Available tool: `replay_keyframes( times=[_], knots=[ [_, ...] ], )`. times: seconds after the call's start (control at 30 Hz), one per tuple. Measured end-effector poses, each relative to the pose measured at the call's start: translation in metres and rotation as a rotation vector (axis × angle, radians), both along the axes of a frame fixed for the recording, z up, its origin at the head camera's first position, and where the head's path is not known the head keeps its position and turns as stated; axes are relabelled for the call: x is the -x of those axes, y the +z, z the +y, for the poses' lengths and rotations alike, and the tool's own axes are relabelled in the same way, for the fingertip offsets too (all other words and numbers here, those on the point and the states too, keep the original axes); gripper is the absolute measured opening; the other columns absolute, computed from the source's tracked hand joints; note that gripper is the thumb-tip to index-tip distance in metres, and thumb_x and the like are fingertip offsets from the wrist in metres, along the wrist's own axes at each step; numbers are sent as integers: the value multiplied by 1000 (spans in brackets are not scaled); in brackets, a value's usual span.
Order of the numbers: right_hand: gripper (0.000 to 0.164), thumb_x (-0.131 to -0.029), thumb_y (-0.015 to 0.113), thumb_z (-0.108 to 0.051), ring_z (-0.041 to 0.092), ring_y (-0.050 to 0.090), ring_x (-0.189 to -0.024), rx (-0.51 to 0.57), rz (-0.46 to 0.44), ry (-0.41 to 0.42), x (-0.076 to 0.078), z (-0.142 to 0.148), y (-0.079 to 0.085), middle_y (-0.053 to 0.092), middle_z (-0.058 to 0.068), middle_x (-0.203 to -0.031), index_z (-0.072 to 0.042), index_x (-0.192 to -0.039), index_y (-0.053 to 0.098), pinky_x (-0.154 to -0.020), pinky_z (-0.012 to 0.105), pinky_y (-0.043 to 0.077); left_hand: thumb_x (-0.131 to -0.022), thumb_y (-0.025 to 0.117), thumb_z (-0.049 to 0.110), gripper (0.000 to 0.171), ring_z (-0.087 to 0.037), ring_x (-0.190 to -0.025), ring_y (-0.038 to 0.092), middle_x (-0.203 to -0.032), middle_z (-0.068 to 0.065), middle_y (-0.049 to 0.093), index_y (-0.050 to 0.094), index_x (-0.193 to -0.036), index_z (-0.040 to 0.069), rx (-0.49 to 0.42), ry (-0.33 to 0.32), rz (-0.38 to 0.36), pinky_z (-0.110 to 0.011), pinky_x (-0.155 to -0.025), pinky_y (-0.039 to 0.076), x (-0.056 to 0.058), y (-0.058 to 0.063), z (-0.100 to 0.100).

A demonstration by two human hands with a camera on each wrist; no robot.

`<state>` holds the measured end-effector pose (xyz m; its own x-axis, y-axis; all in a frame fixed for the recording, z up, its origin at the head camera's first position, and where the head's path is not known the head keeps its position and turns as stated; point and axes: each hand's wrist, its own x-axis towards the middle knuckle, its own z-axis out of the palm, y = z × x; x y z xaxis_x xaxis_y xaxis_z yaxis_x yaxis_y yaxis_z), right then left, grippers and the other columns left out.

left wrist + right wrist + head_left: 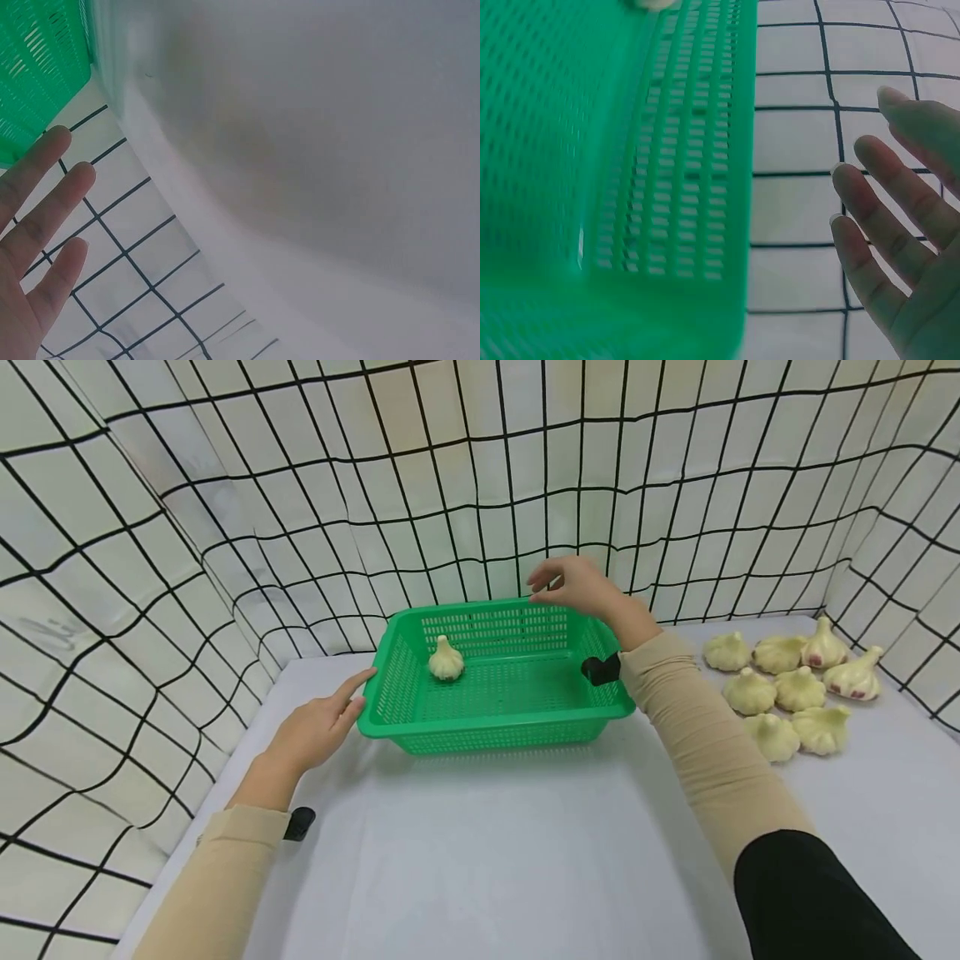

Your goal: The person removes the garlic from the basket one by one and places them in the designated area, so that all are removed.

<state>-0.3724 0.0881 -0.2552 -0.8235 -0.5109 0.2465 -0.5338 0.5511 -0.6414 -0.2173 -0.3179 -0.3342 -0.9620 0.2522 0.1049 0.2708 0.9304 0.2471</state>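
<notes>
A green plastic basket (495, 723) with slotted walls stands on the table, with one garlic bulb (446, 660) inside near its left end. My left hand (313, 731) is at the basket's left rim, fingers extended; the fingertips look to be at the rim. In the left wrist view the fingers (46, 225) are spread near the green wall. My right hand (577, 585) hovers by the far rim toward the right, fingers loosely bent and holding nothing. The right wrist view has its fingers (885, 217) apart from the rim. Part of the bulb (655, 3) peeks in at the top there.
Several garlic bulbs (799, 690) lie grouped on the white tabletop (487, 860) at the right. White walls with a black grid (495, 485) enclose the table at the back and both sides, close behind the basket.
</notes>
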Motion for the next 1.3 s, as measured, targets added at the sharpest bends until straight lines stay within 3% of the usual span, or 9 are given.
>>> replay_keyframes(
  times=[0.17,0.27,0.4,0.57,0.9,1.13,1.3],
  knots=[
    [37,-99,71,-15,34,62,-118,55,-84,-8,6,-26,-9,67,18,-125,-1,-132,64,-100,46,48,-112,28,48,57,-35,-86,67,-94,-18,69,26,-163,23,-5,-8,2,-55,-72,52,1,-2,-1],
    [39,-100,70,-18,33,57,-125,36,-134,-1,7,-44,-15,66,17,-128,-2,-135,62,-103,46,45,-112,28,48,57,-33,-82,66,-89,-15,68,26,-163,22,-6,-8,1,-54,-71,52,1,-1,-1],
    [45,-100,69,-18,34,51,-132,-38,-211,50,10,-68,-27,62,19,-135,-1,-141,58,-107,47,42,-112,29,48,57,-31,-80,66,-89,-15,69,27,-163,22,-10,-5,0,-54,-71,52,0,-1,-1],
    [55,-99,71,-18,36,50,-134,-214,-293,121,11,-89,-42,53,21,-146,-3,-148,51,-108,45,42,-112,30,47,57,-33,-84,67,-91,-16,70,28,-163,22,-20,-15,4,-57,-76,52,1,-1,-1],
    [53,-100,68,-13,35,49,-135,-281,-287,110,12,-119,-50,52,21,-147,-4,-149,50,-109,43,41,-112,30,49,57,-29,-79,65,-84,-9,67,27,-163,23,-18,-5,0,-56,-77,51,2,-1,-3],
    [68,-103,65,-20,34,30,-149,-446,-310,186,11,-136,-53,33,18,-162,-8,-161,31,-117,45,30,-112,30,48,57,-26,-74,62,-77,-7,63,27,-163,23,-24,-4,-1,-53,-74,51,2,-4,-3],
    [66,-102,66,-17,32,22,-153,-453,-351,220,11,-142,-52,26,12,-166,-12,-160,35,-120,47,25,-112,30,49,57,-25,-72,60,-77,-6,62,29,-162,22,-30,-5,14,-53,-74,50,4,-4,-3]
  ],
)
